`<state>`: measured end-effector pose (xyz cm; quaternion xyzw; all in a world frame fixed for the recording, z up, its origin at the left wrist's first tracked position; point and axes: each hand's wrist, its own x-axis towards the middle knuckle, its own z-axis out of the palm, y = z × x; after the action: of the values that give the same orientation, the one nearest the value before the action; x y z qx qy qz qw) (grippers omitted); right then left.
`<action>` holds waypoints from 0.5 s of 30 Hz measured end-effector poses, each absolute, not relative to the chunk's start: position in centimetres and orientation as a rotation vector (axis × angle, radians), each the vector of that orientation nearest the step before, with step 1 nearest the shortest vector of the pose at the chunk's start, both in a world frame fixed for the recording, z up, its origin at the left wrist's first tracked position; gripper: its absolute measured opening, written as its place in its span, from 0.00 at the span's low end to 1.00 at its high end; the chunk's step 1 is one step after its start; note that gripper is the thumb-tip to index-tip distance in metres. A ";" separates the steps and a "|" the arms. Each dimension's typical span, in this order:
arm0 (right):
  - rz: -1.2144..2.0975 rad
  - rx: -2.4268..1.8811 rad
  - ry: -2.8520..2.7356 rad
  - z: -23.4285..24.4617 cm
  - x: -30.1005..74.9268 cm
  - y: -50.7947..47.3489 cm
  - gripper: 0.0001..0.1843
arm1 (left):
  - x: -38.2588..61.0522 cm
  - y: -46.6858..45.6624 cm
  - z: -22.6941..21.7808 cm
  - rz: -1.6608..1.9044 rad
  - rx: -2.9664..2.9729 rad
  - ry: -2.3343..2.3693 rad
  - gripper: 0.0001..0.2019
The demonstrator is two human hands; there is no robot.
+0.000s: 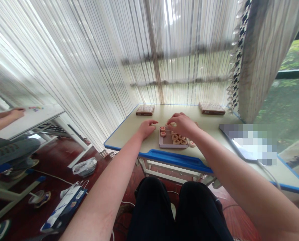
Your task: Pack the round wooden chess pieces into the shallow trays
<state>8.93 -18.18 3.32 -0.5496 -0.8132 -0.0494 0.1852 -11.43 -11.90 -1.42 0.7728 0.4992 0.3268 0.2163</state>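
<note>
A small grey tray (167, 142) sits on a beige table with a blue rim (174, 158). Several round wooden chess pieces (178, 137) with red marks lie in the tray, and one piece (192, 144) rests just outside its right edge. My left hand (146, 128) lies on the table just left of the tray, fingers curled, thumb pointing at the tray. My right hand (182, 123) hovers over the tray's far end, fingers bent down and pinched on a piece (173, 124) that only partly shows.
Two flat wooden boxes lie at the table's far edge, one on the left (145, 110) and one on the right (212, 108). A tablet (249, 142) lies at the right. String curtains hang behind. Another person's arm (3, 117) rests on a white table at left. Bags (65, 204) lie on the floor.
</note>
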 end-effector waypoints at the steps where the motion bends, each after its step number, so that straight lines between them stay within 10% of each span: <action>1: -0.151 -1.610 -2.191 3.3 9.9 -17.6 0.15 | -11.4 -11.9 -1.4 0.904 2.147 1.376 0.21; 15: 0.038 -1.790 -2.191 -0.4 14.7 -11.8 0.17 | -11.2 -12.6 -1.1 0.918 2.131 1.392 0.20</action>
<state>14.73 -11.83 -0.37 -0.6250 -0.7649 0.0133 0.1555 -11.24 -12.55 -1.14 0.7690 0.5022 0.3313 0.2161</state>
